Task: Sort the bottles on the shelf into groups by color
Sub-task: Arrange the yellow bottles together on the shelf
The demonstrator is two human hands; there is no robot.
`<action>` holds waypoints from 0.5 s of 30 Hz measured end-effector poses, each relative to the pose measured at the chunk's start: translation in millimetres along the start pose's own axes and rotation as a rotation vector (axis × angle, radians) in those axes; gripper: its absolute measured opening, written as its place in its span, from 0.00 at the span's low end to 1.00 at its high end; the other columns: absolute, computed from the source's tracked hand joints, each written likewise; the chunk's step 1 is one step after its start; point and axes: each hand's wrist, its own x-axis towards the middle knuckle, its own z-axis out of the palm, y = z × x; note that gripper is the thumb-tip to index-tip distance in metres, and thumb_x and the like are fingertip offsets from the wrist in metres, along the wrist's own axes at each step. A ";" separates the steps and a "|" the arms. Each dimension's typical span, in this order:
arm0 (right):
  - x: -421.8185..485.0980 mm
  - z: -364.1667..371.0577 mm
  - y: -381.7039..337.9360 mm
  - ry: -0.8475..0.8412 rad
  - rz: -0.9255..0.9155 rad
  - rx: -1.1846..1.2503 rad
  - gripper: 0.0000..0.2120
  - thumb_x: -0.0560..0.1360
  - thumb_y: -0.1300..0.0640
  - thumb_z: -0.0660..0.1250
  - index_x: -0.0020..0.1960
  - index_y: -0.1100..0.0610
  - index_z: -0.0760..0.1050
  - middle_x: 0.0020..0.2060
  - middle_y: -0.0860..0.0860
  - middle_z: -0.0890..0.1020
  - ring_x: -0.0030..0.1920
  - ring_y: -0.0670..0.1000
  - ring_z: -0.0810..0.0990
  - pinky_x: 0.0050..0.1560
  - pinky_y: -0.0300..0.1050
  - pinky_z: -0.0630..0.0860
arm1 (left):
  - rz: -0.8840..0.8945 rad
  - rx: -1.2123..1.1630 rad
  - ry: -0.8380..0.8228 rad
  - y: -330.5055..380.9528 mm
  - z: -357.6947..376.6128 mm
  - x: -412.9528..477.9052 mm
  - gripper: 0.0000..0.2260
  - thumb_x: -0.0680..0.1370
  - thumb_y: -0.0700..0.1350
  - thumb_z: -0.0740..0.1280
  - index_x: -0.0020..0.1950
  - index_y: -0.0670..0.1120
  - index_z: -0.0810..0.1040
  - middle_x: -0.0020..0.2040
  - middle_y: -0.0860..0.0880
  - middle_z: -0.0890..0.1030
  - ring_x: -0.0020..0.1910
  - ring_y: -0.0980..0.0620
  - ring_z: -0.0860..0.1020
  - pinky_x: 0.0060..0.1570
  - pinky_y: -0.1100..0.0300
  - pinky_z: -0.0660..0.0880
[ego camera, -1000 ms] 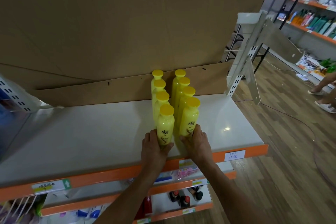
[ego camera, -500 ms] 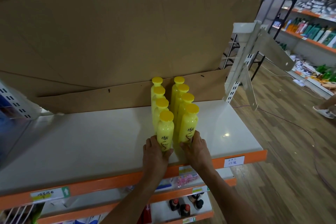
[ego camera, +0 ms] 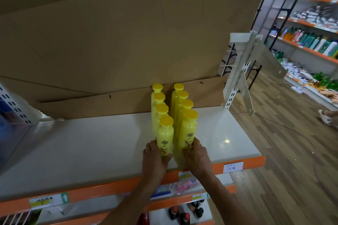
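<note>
I see eight yellow bottles (ego camera: 161, 109) standing upright on the white shelf (ego camera: 91, 142), in two rows of four that run from near the front edge back to the cardboard (ego camera: 128, 33) along the rear edge. A narrow gap separates the rows. My left hand (ego camera: 155, 159) grips the base of the front left bottle (ego camera: 165, 137), with the fingers on its left side and the thumb on its right. My right hand (ego camera: 196, 157) holds the base of the front right bottle (ego camera: 188, 131) the same way. Both hands sit just inside the orange front edge, left of a white price tag (ego camera: 233, 167). Dark bottles (ego camera: 184, 214) stand on a lower shelf.
</note>
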 end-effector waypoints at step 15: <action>-30.0 -0.1 4.4 0.115 -0.099 -0.049 0.11 0.76 0.57 0.67 0.53 0.57 0.66 0.47 0.50 0.72 0.45 0.53 0.73 0.42 0.45 0.73 | 0.035 -0.099 -0.068 -14.2 -10.6 -15.4 0.27 0.70 0.46 0.77 0.65 0.45 0.70 0.60 0.48 0.72 0.56 0.49 0.76 0.51 0.56 0.77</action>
